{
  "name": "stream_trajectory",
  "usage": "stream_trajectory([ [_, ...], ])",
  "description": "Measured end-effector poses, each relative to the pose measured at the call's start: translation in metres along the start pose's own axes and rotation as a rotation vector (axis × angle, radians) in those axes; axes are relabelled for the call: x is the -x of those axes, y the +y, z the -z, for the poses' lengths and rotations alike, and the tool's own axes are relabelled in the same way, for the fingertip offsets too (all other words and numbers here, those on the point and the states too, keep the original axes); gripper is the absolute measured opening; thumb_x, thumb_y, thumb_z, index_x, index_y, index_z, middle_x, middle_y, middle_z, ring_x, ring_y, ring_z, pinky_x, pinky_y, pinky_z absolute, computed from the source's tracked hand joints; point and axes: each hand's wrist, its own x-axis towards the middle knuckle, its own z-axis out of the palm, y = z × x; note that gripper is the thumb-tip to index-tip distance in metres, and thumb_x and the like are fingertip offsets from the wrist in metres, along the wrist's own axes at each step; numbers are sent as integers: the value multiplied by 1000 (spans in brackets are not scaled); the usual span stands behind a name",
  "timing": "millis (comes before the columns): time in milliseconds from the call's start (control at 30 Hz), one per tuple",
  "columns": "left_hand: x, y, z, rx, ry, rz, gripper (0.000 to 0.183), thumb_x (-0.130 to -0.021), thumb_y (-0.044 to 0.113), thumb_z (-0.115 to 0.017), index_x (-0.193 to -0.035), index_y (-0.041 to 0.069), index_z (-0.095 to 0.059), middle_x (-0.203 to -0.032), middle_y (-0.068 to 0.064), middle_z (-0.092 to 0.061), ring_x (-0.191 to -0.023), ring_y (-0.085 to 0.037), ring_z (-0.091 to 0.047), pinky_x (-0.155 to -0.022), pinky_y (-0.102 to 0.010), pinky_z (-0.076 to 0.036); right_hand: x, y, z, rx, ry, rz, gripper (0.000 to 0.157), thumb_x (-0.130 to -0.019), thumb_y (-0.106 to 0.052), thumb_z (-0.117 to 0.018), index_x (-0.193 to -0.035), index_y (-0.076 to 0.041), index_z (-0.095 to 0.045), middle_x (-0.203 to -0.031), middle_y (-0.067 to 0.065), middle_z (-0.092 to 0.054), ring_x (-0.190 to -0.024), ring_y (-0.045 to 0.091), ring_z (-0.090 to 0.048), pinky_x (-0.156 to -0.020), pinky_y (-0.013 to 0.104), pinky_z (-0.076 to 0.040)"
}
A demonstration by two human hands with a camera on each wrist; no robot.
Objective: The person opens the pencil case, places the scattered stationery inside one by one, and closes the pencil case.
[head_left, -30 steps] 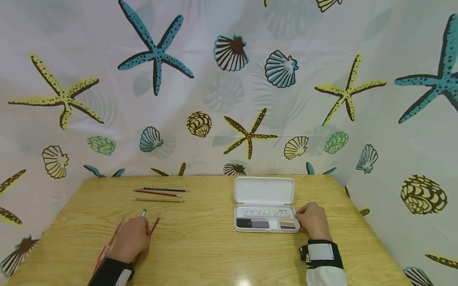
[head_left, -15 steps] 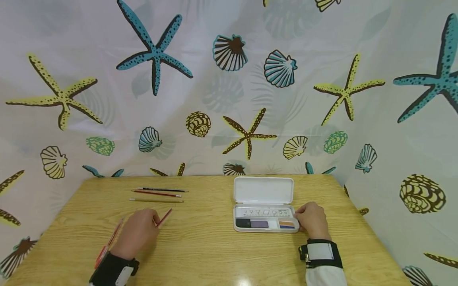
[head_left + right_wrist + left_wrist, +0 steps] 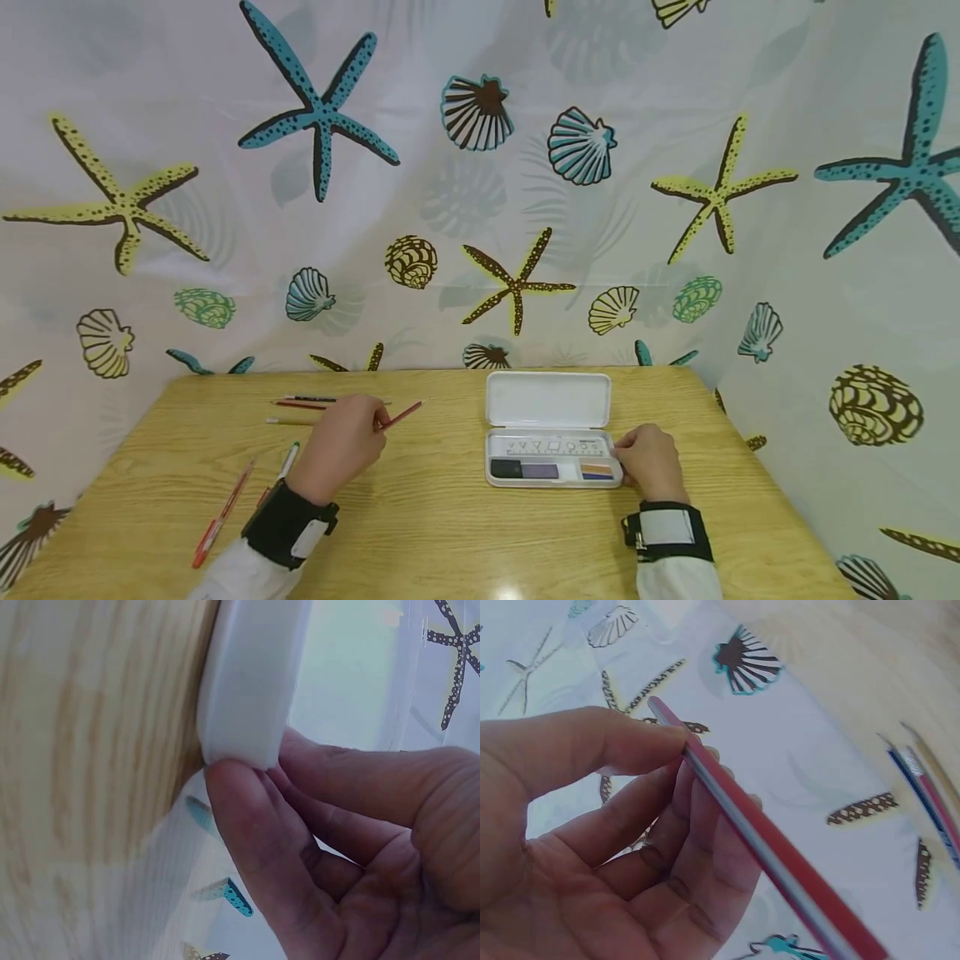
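Note:
My left hand (image 3: pixel 341 450) pinches a red pencil (image 3: pixel 403 414) between thumb and fingers, over the table left of the middle. In the left wrist view the red pencil (image 3: pixel 754 817), with a silver stripe along its side, slants across the fingers. A white pencil case (image 3: pixel 551 483) lies with its lid (image 3: pixel 548 398) raised at the back. Inside are a clear ruler (image 3: pixel 558 447), a black and purple block (image 3: pixel 522 470) and an orange, white and blue block (image 3: pixel 597 471). My right hand (image 3: pixel 651 462) holds the case's right end, thumb and fingers on its wall (image 3: pixel 251 682).
Several pencils (image 3: pixel 300 403) lie at the back left, partly behind my left hand. A red pen (image 3: pixel 223 517) and a green-tipped white pen (image 3: pixel 288 460) lie at the front left. A patterned cloth (image 3: pixel 480 192) hangs behind the wooden table (image 3: pixel 442 517).
My left hand has lifted the red pencil and carried it right and away from me, uncovering the green-tipped pen. My right hand keeps its hold on the pencil case.

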Motion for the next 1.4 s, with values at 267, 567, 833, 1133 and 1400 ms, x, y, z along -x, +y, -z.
stream_trajectory([
  [267,-19,40,-13,-48,4,-89,13,-82,-11,-73,-87,1,-74,-81,-8,-68,-67,-18,-60,-61,-34,-52,1,-1,0,6,0,-6,13,-94,-2,-69,-96,10,-73,-85,18,-69,-67,23,-64,-52,28,-52],
  [567,-36,82,-39,-152,-17,-215,13,-83,-9,-75,-88,3,-73,-78,-5,-62,-70,-18,-58,-63,-33,-54,-1,0,0,8,-3,3,13,-94,-3,-71,-96,10,-73,-83,16,-70,-64,21,-63,-52,28,-51],
  [833,-45,117,-69,-213,-55,-310,10,-85,-4,-77,-89,5,-75,-79,-4,-60,-71,-15,-56,-59,-28,-51,-1,1,0,-2,2,7,12,-93,-2,-72,-95,10,-73,-82,15,-69,-63,21,-64,-52,29,-52],
  [1133,-56,141,-104,-256,-109,-390,11,-84,3,-82,-91,9,-76,-84,-2,-62,-79,-16,-59,-65,-28,-53,2,-3,3,8,-2,8,12,-93,-2,-71,-94,10,-73,-82,15,-69,-61,20,-62,-50,27,-50],
  [1400,-67,151,-134,-293,-114,-460,10,-84,6,-83,-86,11,-74,-85,-2,-63,-82,-16,-61,-64,-28,-54,2,-3,4,2,-6,1,12,-93,-2,-72,-94,10,-74,-83,16,-69,-63,21,-63,-51,27,-51],
])
